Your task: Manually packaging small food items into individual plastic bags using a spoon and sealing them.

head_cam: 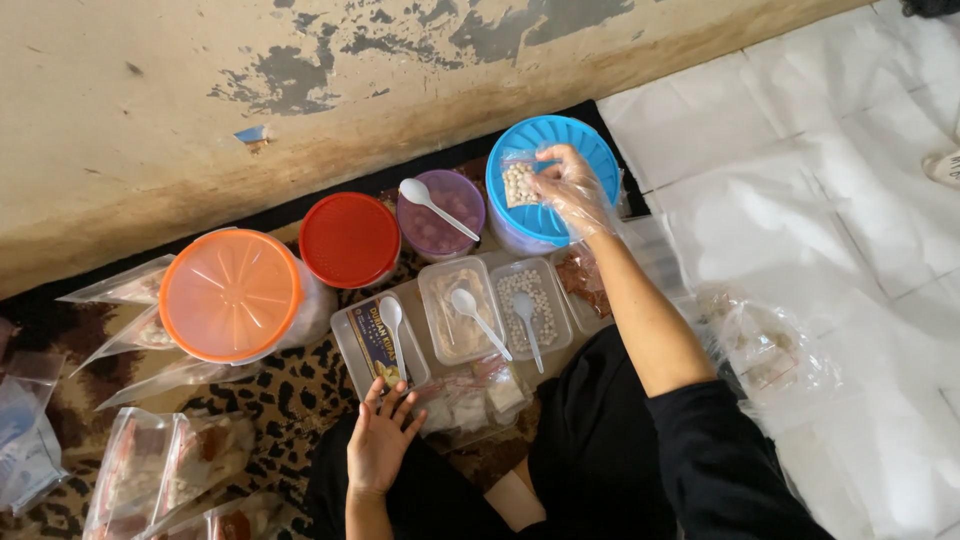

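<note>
My right hand (572, 190), in a thin clear plastic glove, holds a small clear bag of pale round pieces (518, 183) on top of the blue lid (553, 140) of a tub. My left hand (382, 436) is bare, its fingers spread, resting on the near end of a clear rectangular tray (375, 350) that holds a white spoon (392, 322). Two more clear trays lie to the right, one with beige powder (457, 310) and one with pale round pieces (532, 305), each with a white spoon in it.
An orange-lidded tub (232, 295), a red-lidded tub (350, 240) and an open purple tub with a spoon (440, 213) stand by the worn wall. Filled clear bags (165, 470) lie at left on a leopard-print mat. White plastic sheeting (820, 200) covers the floor at right.
</note>
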